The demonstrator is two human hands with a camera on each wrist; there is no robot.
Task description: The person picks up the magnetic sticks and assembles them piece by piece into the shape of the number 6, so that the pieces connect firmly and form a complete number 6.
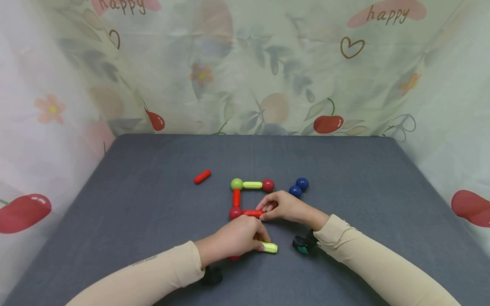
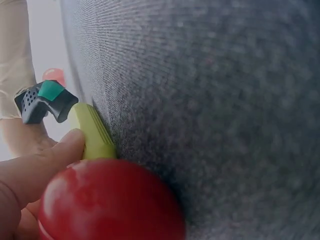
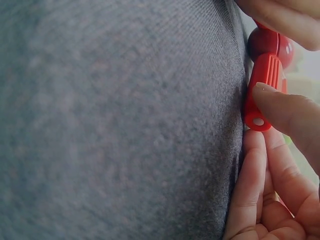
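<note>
My left hand point(image 1: 239, 236) pinches a lime-yellow rod point(image 1: 269, 247) between thumb and fingers. Close to that hand is a red ball point(image 2: 112, 200), mostly covered by it in the head view; the rod's near end meets the ball in the left wrist view. With thumb and fingers, my right hand point(image 1: 289, 207) pinches the free end of a red rod point(image 3: 262, 82). That rod's other end touches a dark red ball point(image 1: 235, 213). From this ball another red rod point(image 1: 236, 198) runs back to a green ball point(image 1: 237, 184), then a lime-yellow rod point(image 1: 252, 185) leads to a red ball point(image 1: 268, 185).
A loose red rod point(image 1: 202, 177) lies to the back left on the dark grey table point(image 1: 153, 178). Two blue balls point(image 1: 298, 187) sit together just beyond my right hand. Black devices are strapped at both wrists. A patterned curtain point(image 1: 249, 85) hangs behind the table.
</note>
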